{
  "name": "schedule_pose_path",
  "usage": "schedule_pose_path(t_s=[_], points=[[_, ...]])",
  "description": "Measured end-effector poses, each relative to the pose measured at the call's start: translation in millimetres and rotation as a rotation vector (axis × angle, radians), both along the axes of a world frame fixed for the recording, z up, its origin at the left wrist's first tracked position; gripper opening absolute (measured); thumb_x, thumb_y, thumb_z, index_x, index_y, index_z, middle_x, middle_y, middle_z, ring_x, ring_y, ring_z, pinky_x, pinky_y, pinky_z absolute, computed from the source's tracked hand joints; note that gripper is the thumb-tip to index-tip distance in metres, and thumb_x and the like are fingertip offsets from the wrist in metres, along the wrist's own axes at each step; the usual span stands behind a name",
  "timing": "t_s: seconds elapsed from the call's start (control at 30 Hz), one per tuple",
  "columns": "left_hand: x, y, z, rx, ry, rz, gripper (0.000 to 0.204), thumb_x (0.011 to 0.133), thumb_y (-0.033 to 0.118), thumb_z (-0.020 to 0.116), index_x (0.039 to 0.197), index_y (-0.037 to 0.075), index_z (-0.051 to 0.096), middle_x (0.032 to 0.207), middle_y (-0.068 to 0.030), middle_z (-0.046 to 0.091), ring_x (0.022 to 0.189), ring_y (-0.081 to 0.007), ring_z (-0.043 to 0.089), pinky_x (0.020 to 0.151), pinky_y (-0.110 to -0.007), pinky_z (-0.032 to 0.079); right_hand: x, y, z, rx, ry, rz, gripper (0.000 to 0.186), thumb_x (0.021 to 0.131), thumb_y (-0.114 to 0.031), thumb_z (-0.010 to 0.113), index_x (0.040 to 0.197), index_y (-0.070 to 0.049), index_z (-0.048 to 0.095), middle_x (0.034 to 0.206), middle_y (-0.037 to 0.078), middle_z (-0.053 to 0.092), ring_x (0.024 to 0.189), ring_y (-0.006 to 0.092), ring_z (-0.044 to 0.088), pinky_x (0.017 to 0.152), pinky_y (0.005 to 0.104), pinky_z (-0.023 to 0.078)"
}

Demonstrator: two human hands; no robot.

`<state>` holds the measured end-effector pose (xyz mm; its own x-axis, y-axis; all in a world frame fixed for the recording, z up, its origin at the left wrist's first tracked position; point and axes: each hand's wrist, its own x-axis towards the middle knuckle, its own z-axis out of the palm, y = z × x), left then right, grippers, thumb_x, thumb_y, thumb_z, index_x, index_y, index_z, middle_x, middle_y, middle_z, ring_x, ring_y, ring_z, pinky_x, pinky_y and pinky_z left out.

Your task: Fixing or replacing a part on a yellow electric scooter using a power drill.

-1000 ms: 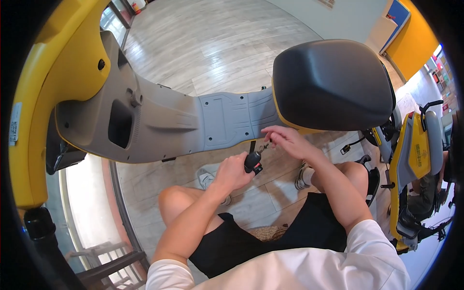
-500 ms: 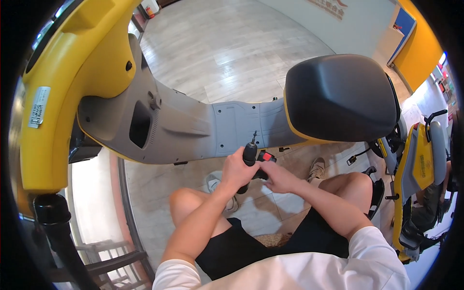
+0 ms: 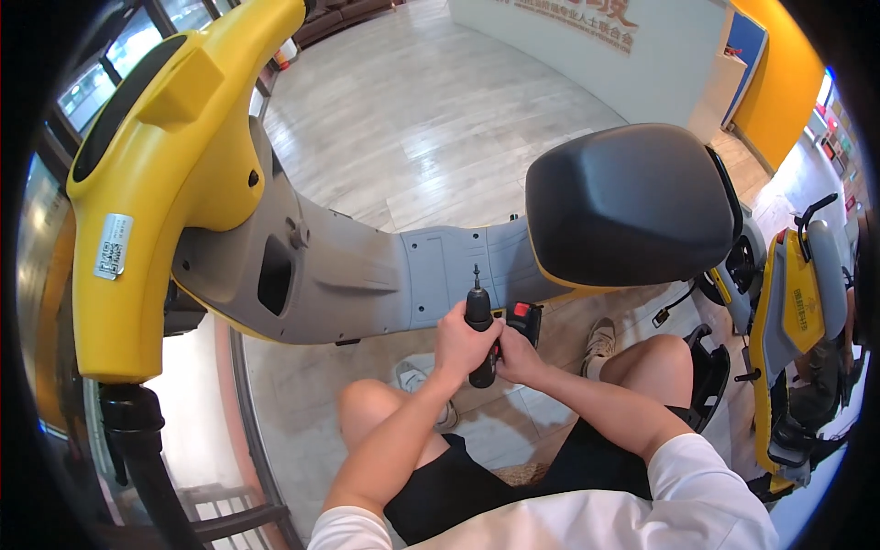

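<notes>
A black cordless drill (image 3: 478, 313) is held between my knees and the scooter, its bit (image 3: 476, 278) pointing away from me. What looks like a small screw sits at the bit's tip. My left hand (image 3: 461, 344) is wrapped round the drill's body behind the chuck. My right hand (image 3: 519, 356) is closed on its handle, beside the black and red battery (image 3: 523, 318). Beyond the bit lies the grey footboard (image 3: 446, 266) of a yellow scooter, with several dark screw holes in its panel. From this view I cannot tell whether the tip touches the footboard.
The scooter's black seat (image 3: 632, 206) rises at right, its yellow handlebar cover (image 3: 124, 302) and black grip (image 3: 131, 409) at left. A second yellow scooter (image 3: 796, 321) stands at far right. A black pedal-like part (image 3: 711, 376) is beside my right knee.
The view has tilted up, so the scooter sits lower in the picture. The drill has swung from leaning right to pointing nearly straight ahead. Both hands keep their hold.
</notes>
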<state>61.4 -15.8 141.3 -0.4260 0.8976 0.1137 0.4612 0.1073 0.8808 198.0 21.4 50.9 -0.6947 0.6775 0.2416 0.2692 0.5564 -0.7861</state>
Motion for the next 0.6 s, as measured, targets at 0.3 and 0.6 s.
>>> schedule_pose_path(t_s=[0.3, 0.6], points=[[-13, 19, 0, 0.150, -0.212, -0.091, 0.038, 0.085, 0.027, 0.071, 0.105, -0.003, 0.061, 0.085, -0.0144, 0.068, 0.074, -0.0203, 0.065, 0.065, -0.033, 0.052, 2, 12, 4, 0.073, 0.145, -0.083, 0.056, 0.071, 0.002, 0.061, 0.125, -0.003, 0.046, 0.107, 0.021, 0.059, 0.099, 0.0421, 0.056, 0.084, 0.0473, 0.045], [-37, 37, 10, 0.277, -0.743, -0.012, 0.036, 0.097, 0.024, 0.057, 0.125, 0.001, 0.056, 0.112, -0.0127, 0.065, 0.091, -0.0146, 0.065, 0.067, -0.026, 0.053, 5, 9, 15, 0.003, 0.045, -0.081, 0.056, 0.071, -0.003, 0.067, 0.123, -0.006, 0.048, 0.102, 0.019, 0.061, 0.097, 0.0397, 0.059, 0.081, 0.0453, 0.046]])
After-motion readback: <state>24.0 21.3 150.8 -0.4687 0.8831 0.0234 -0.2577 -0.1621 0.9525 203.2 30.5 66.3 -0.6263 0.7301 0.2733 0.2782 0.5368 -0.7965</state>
